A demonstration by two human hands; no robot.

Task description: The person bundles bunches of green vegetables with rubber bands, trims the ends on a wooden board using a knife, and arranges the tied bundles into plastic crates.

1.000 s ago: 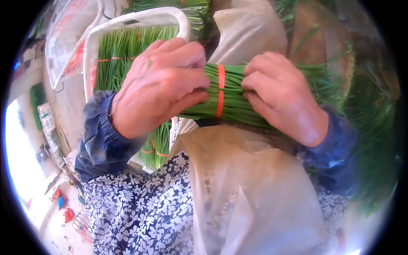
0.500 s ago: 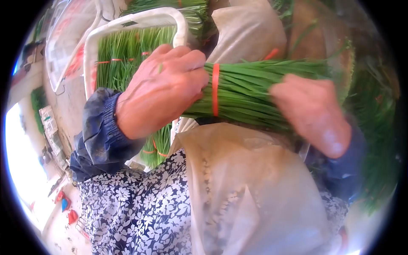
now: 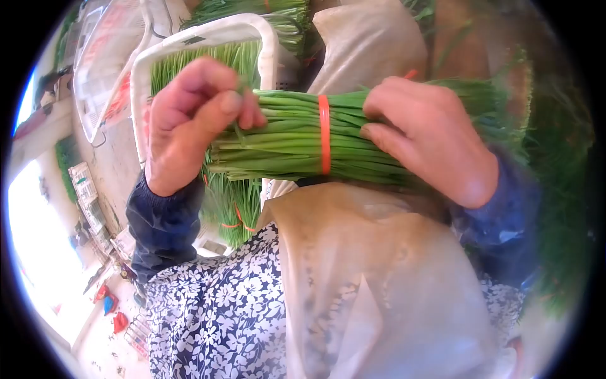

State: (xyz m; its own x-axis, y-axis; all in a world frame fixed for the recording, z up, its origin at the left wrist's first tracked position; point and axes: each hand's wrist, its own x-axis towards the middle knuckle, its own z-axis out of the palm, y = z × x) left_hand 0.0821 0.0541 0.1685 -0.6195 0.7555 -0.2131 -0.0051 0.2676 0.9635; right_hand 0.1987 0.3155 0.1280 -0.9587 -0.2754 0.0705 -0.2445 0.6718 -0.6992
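Note:
A thick bundle of garlic chives [image 3: 284,142] lies crosswise above my lap, its pale stem ends to the left and its leaves to the right. An orange-red band [image 3: 325,136] circles it near the middle. My right hand [image 3: 435,136] grips the bundle from above, right of the band, with fingers curled over the leaves. At the stem end, my left hand [image 3: 196,123] is closed in a pinch on a thin, blurred chive leaf [image 3: 241,129]. The bundle's far leaf tips are blurred.
A white plastic basket [image 3: 270,47] behind my left hand holds more chives, with banded bundles [image 3: 237,218] below it. Another white basket [image 3: 95,117] stands at the upper left. Loose greens [image 3: 558,208] lie on the right. A beige cloth [image 3: 379,265] covers my lap.
My left hand has come off the bundle near the band and moved left, turning into a pinch. My right hand has moved left and up along the leaves, closer to the band.

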